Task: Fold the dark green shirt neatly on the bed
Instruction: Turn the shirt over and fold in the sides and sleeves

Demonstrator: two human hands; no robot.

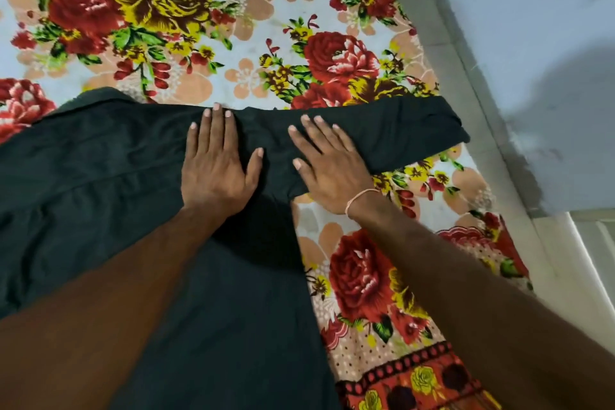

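Note:
The dark green shirt (100, 176) lies spread flat on the bed, covering the left and lower middle of the view. One sleeve (409, 133) stretches out to the right toward the bed's edge. My left hand (216, 166) presses flat on the shirt near its top edge, fingers straight and spread. Palm down, my right hand (327, 163) rests on the base of that sleeve, with a thin thread band on its wrist. Both forearms cross over the lower part of the shirt and hide some of it.
The bed carries a floral sheet (233, 27) with red and yellow roses. Its right edge (466, 83) runs diagonally, with a grey floor (532, 27) beyond it.

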